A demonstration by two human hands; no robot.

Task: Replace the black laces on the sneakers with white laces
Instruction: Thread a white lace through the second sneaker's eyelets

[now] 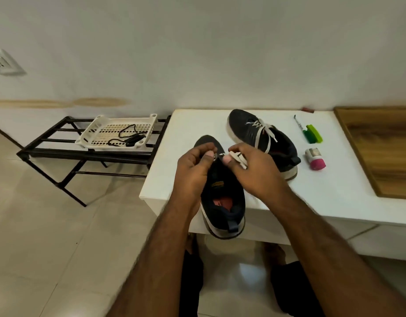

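sneaker in hand point(222, 191): between both our hands at the near table edge, heel hanging over it; we see a white lace point(237, 157) only at its front eyelets.
left hand point(192, 170): curled on the sneaker's left side, thumb and fingers pinching near an eyelet.
right hand point(250, 170): pinching the bunched white lace.
other sneaker point(263, 140): beyond our right hand, already laced white.
black laces point(128, 138): in the basket point(92, 131), well to the left of our left hand.
risk: we judge the lace could twist or skip an eyelet if pulled unevenly; the overhanging heel could tip the sneaker off if we let go.
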